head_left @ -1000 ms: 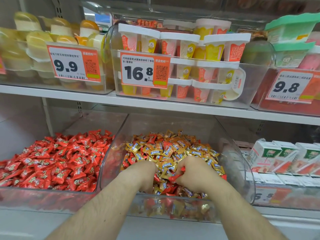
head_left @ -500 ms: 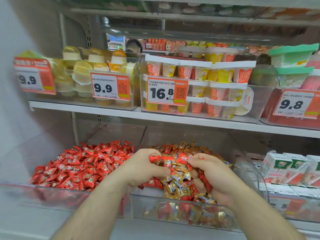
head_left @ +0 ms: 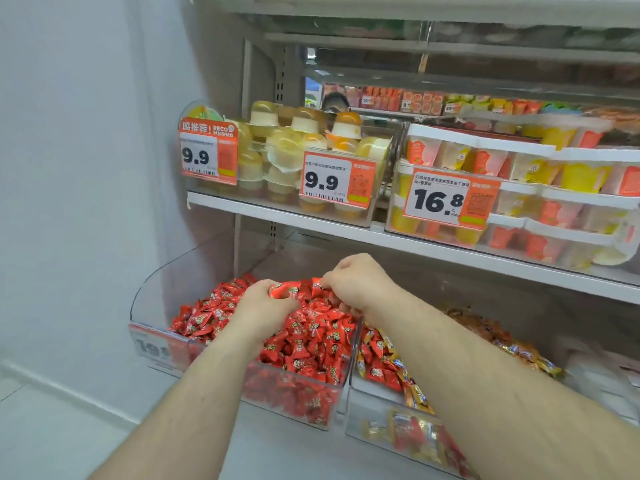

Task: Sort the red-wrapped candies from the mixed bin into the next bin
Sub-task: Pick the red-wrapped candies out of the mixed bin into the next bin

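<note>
Shelf bin [head_left: 156, 317], glossy red-wrapped candies [head_left: 311, 337]

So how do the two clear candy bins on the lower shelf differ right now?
The left bin holds only red-wrapped candies; the right bin holds a mix of gold and red wrappers. Both hands, left hand and right hand, are over the left bin gripping red candies; none is over the right bin. The left bin's front label shows; the right bin's cannot be seen. Both are clear plastic, side by side.
</note>
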The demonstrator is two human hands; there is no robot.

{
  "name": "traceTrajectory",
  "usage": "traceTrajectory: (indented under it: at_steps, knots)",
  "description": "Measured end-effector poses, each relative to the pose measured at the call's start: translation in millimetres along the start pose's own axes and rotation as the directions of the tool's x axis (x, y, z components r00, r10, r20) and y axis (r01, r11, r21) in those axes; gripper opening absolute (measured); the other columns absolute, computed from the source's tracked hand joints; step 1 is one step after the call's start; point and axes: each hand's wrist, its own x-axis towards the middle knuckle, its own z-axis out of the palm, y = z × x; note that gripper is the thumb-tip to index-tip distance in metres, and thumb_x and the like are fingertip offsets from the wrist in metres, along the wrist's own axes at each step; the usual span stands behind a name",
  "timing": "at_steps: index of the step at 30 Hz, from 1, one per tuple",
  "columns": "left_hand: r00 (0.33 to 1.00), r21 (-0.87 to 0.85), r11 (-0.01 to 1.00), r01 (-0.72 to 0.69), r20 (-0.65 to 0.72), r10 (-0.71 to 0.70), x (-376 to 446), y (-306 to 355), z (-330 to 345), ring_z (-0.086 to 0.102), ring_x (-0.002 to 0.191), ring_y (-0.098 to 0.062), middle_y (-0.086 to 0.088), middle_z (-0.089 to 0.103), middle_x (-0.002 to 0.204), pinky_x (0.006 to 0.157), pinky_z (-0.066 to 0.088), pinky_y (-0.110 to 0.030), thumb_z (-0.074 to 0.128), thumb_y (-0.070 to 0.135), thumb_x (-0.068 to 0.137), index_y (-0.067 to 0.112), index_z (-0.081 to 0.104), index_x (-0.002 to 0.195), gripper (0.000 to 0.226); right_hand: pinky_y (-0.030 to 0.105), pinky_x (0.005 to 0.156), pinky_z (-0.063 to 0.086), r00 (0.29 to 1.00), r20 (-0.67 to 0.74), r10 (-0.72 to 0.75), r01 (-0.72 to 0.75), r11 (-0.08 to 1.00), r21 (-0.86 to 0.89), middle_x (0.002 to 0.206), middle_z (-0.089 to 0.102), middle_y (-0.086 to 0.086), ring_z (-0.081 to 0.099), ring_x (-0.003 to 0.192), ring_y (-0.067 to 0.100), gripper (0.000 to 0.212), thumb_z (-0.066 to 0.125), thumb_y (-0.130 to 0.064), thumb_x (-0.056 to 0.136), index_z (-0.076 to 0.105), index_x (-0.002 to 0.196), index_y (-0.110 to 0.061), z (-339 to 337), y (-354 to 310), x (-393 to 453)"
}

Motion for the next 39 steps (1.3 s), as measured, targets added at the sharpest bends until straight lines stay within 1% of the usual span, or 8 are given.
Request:
traceTrajectory:
  at_steps: [5,9,12,20,25,29,35,39]
  knots:
    - [0.989,0.276,0.958,-0.075,0.143,0.036,2.5,-10.6,0.1,0.061,0.083,-0.013,0.000,0.061,0.122,0.054,0.041,-0.017,0.063,-0.004,0.079,0.015,0.050,0.135,0.061,0.028,0.063,0.045,0.997,0.074,0.014,-0.022,0.992,0.120,0.076,0.060,0.004,0.052,0.063,0.015,0.032,0.068,-0.029,0.091,0.063,0.112,-0.006,4.5,4.3,8.5]
    - [0.979,0.350,0.914,-0.205,0.076,0.190,-2.9,-4.0,1.5,0.061,0.095,-0.009,0.007,0.063,0.121,0.068,0.046,-0.019,0.062,0.000,0.080,0.021,0.056,0.129,0.054,0.046,0.101,0.051,0.999,0.030,0.028,-0.036,0.956,0.290,0.106,0.067,0.011,0.065,0.109,0.034,0.015,0.068,-0.017,0.091,0.066,0.104,-0.011,-8.7,19.4,-1.1]
    - [0.948,0.333,0.888,-0.318,0.089,0.306,-12.3,6.2,16.8,0.059,0.102,-0.004,0.016,0.064,0.105,0.083,0.045,-0.017,0.062,0.001,0.079,0.029,0.060,0.111,0.043,0.037,0.092,0.056,0.999,0.029,0.031,-0.041,0.886,0.462,0.109,0.069,0.022,0.067,0.107,0.031,0.004,0.063,-0.008,0.093,0.066,0.093,-0.006,-25.9,27.7,-21.6]
    - [0.791,0.298,0.745,-0.597,0.377,0.482,-64.5,39.1,93.1,0.055,0.063,0.000,0.015,0.064,0.073,0.062,0.043,-0.009,0.060,0.006,0.081,0.029,0.066,0.086,0.024,0.031,0.063,0.057,0.986,-0.144,0.081,0.018,0.815,0.579,0.080,0.069,0.014,0.068,0.069,0.024,0.008,0.060,-0.007,0.094,0.065,0.094,-0.002,-99.7,83.3,-70.2]
    - [0.750,0.509,0.618,-0.599,0.626,0.212,-59.3,26.2,136.2,0.052,0.065,0.006,0.019,0.057,0.075,0.057,0.036,-0.003,0.057,0.008,0.084,0.023,0.069,0.088,0.020,0.026,0.050,0.045,0.966,-0.213,0.147,-0.076,0.947,0.311,0.068,0.065,0.007,0.058,0.054,0.015,0.010,0.063,-0.009,0.091,0.069,0.084,-0.004,-137.1,136.5,-86.7]
    - [0.739,0.710,0.402,-0.578,0.665,-0.110,-46.9,12.8,161.6,0.061,0.074,-0.020,-0.001,0.067,0.081,0.066,0.051,-0.029,0.060,0.005,0.080,0.013,0.070,0.085,0.014,0.019,0.043,0.039,0.980,-0.127,0.154,-0.163,0.984,-0.067,0.059,0.064,0.000,0.058,0.053,0.017,0.016,0.067,-0.006,0.083,0.071,0.068,-0.005,-154.1,164.4,-90.3]
    - [0.644,0.761,0.144,-0.633,0.621,-0.447,-41.4,12.1,189.2,0.054,0.074,-0.021,-0.004,0.066,0.088,0.061,0.046,-0.030,0.066,0.013,0.085,0.006,0.071,0.107,0.024,0.031,0.063,0.060,0.936,-0.187,0.297,-0.350,0.755,-0.555,0.064,0.071,0.009,0.069,0.059,0.021,0.016,0.055,-0.007,0.082,0.071,0.080,-0.005,-186.9,185.9,-79.0]
    - [0.645,0.755,0.068,-0.653,0.601,-0.472,-40.9,5.5,201.2,0.050,0.075,-0.023,-0.005,0.061,0.091,0.072,0.052,-0.040,0.066,0.015,0.084,0.005,0.069,0.110,0.029,0.024,0.046,0.042,0.920,-0.231,0.317,-0.384,0.608,-0.694,0.077,0.064,0.009,0.060,0.064,0.022,0.013,0.051,0.003,0.079,0.057,0.080,-0.009,-181.3,190.3,-73.7]
